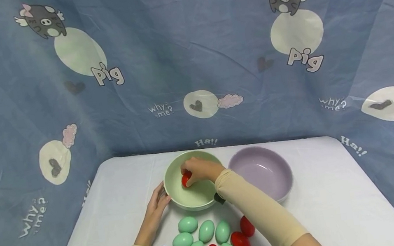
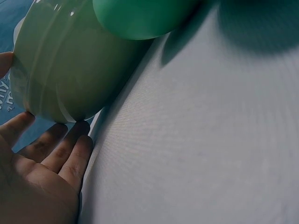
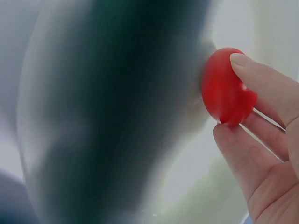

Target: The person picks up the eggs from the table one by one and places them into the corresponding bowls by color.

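Item: red egg (image 1: 186,179), which we pinch between the curled fingers of our right hand (image 1: 200,170), low inside the green bowl (image 1: 192,200). Our left hand (image 1: 157,203) lies flat-fingered against that bowl's outer wall, gripping nothing. Adjacent: purple bowl (image 1: 263,172); loose green eggs (image 1: 206,230) and red eggs (image 1: 240,242) on the white table (image 1: 342,203).

The blue backdrop cloth (image 1: 188,57) is showing all the readable text: "pig" is standing under each winged cartoon pig, at upper left and upper right; "why me?" is appearing at centre, lower left and right; "Ha!!" is sitting just above the table's far edge and at right.
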A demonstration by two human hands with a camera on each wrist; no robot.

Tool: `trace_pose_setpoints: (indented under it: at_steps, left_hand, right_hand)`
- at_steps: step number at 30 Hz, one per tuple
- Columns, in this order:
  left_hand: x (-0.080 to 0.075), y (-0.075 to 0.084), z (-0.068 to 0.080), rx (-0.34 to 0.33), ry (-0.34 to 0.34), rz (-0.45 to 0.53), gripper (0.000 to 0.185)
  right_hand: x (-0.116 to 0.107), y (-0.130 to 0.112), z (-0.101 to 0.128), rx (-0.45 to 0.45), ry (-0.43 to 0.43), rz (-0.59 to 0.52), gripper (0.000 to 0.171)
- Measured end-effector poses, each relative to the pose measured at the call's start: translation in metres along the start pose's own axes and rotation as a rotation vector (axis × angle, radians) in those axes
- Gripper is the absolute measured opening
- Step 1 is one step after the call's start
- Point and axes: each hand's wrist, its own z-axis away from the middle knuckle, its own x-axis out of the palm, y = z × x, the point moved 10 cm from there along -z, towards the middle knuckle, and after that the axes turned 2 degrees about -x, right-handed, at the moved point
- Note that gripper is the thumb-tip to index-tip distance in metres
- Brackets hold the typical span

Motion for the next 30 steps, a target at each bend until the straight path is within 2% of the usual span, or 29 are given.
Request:
trace_pose_setpoints:
  at_steps: [6,15,22,26,30]
  left_hand:
    - [0.001,0.0,-0.002,0.005,-0.004,0.0,0.065]
    - [0.003,-0.003,-0.001,-0.02,-0.006,0.019,0.066]
    - [0.002,-0.003,-0.001,-0.017,-0.004,0.02,0.066]
    - [0.001,-0.003,-0.002,-0.011,0.011,0.006,0.066]
    - [-0.001,-0.003,-0.002,-0.012,0.021,-0.005,0.067]
  right_hand:
    - [0.0,0.003,-0.001,0.043,-0.026,0.008,0.037]
    - [-0.001,0.001,0.0,0.061,-0.042,0.007,0.042]
    - [0.001,0.001,0.005,0.006,-0.015,0.017,0.043]
    - [-0.003,0.002,0.012,-0.017,0.017,-0.023,0.046]
    - [-0.013,-0.002,0.021,-0.089,0.069,-0.073,0.044]
